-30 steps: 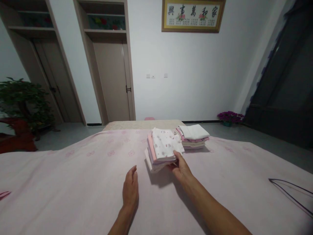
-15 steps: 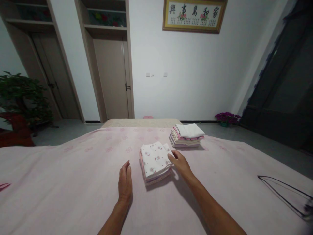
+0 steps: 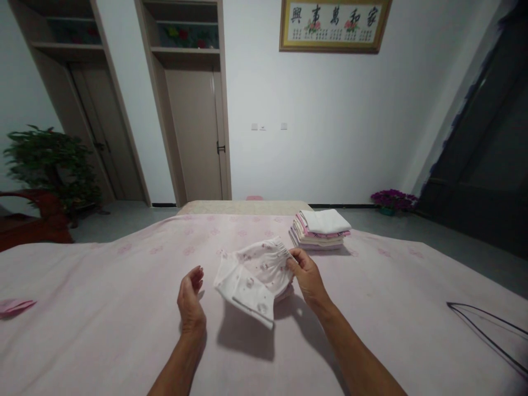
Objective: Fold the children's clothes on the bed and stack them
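My right hand pinches the edge of a white printed garment and holds it lifted and partly unfolded above the pink bedsheet. Beneath it lies the rest of a small folded stack, mostly hidden. My left hand hovers just left of the garment, fingers curled loosely and apart, holding nothing. A second stack of folded clothes sits behind my right hand, farther up the bed.
A black wire hanger lies at the bed's right edge. A pink scrap lies at far left. A potted plant and a red chair stand left, doors behind, purple flowers on the floor right.
The near stack was set down on the bed. My right hand then lifted the top white garment, which has opened out. My left hand rose from the sheet toward it.
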Motion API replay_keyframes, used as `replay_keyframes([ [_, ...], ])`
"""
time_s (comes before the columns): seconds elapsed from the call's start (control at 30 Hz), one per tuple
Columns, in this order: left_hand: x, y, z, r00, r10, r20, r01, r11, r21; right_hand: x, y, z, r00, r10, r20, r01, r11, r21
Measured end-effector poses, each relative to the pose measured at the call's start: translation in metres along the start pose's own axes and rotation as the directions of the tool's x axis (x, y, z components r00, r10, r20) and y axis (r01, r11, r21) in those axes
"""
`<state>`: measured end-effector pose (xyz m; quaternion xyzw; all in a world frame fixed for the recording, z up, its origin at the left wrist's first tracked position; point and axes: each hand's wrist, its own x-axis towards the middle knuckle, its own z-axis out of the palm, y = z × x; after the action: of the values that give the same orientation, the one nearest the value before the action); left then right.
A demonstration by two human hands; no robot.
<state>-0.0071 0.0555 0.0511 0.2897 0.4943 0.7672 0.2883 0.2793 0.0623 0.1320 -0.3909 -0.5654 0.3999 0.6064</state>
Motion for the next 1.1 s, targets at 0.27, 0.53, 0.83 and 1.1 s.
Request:
replay_keyframes([
  [0.27,-0.006,0.073,0.013,0.936,0.143,0.322,-0.225,0.946,0.233,0.002,-0.003,0.002,0.999,0.046,-0.004,-0.044,0.971,0.236],
  [0.53,-0.067,0.103,0.036,0.599,0.303,0.742,-0.691,0.664,0.286,-0.002,-0.011,0.012,0.961,0.178,-0.209,-0.109,0.947,0.303],
  [0.83,-0.113,0.069,0.061,0.677,-0.011,0.736,-0.458,0.776,0.433,-0.023,-0.045,0.032,0.944,0.296,0.148,-0.330,0.808,0.488],
  [1.1,-0.114,0.064,0.064,0.687,-0.090,0.721,-0.121,0.964,0.235,-0.033,-0.031,0.047,0.936,0.308,0.171,-0.349,0.868,0.352],
])
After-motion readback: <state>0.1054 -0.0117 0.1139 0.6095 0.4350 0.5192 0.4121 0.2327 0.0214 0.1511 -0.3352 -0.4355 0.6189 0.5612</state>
